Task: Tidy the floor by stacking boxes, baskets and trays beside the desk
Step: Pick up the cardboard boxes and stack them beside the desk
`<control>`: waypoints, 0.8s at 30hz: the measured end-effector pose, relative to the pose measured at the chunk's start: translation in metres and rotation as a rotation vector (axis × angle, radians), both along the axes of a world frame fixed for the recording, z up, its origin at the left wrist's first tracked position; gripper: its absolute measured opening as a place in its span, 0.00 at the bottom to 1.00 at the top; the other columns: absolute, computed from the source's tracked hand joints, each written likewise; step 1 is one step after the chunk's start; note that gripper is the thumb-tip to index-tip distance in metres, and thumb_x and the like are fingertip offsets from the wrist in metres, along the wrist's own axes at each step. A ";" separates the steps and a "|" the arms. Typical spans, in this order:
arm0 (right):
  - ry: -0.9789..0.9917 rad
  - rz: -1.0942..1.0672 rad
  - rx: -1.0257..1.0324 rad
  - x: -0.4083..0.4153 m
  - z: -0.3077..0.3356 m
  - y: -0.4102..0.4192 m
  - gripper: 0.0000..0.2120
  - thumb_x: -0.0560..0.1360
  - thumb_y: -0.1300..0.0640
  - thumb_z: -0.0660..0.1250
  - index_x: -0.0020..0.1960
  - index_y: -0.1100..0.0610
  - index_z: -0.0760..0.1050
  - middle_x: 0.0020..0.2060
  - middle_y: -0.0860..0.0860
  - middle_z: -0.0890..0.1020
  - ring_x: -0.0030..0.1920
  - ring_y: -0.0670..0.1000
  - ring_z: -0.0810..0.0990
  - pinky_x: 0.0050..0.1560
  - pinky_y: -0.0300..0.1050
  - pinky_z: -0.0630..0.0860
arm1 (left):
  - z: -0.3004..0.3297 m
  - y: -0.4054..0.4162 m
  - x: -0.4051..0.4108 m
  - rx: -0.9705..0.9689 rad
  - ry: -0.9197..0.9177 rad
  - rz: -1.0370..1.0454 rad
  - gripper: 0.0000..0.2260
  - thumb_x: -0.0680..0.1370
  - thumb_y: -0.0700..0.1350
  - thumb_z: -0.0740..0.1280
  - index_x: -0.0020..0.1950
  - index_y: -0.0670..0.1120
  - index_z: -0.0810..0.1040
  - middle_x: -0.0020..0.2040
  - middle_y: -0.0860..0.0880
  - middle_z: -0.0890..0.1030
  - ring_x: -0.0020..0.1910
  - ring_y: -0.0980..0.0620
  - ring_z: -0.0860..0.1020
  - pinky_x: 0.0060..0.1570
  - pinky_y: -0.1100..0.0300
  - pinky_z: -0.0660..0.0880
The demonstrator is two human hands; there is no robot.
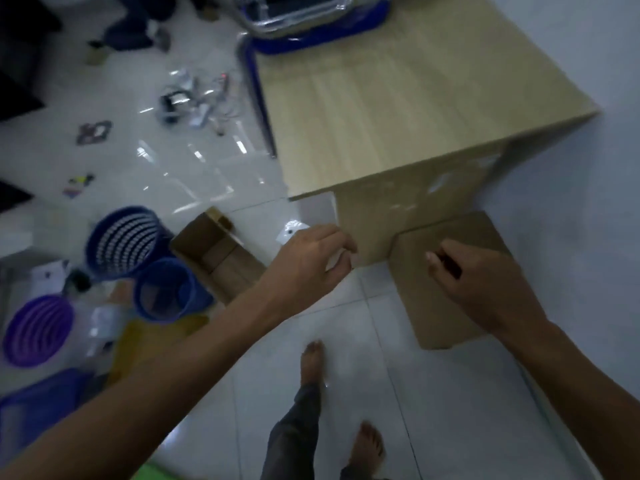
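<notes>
Looking down, we see the left hand held above the floor beside the table, its fingers loosely curled and grasping nothing. We see the right hand over a flat cardboard box that lies on the floor against the side panel of the table; the right fingers are curled, and we cannot tell whether they grip anything. An open cardboard box sits to the left. Two blue baskets lie just beside it, near a purple basket and a blue tray. Loose cables lie farther back. Bare feet stand on the tiles.
</notes>
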State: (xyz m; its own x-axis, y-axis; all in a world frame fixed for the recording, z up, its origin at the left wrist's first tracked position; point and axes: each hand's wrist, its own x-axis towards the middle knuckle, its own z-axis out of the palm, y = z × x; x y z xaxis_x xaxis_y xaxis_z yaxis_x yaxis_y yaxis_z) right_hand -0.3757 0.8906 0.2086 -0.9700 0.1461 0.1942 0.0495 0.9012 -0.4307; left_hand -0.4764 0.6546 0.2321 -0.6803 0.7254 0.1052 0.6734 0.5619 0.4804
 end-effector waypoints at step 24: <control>-0.367 1.419 0.054 0.032 0.077 -0.531 0.08 0.77 0.48 0.60 0.50 0.48 0.76 0.35 0.44 0.80 0.36 0.45 0.78 0.37 0.52 0.77 | 0.028 -0.480 0.383 0.155 -0.183 1.470 0.14 0.76 0.51 0.58 0.49 0.44 0.80 0.46 0.50 0.81 0.47 0.55 0.76 0.49 0.63 0.70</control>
State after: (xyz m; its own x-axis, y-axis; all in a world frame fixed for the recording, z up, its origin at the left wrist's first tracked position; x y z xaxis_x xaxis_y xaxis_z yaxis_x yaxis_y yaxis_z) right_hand -0.3440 0.3592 0.2854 -0.2854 -0.9514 -0.1158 -0.7762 0.3004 -0.5544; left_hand -0.0938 0.1749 0.2597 -0.7869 -0.6150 -0.0506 -0.5117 0.6044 0.6107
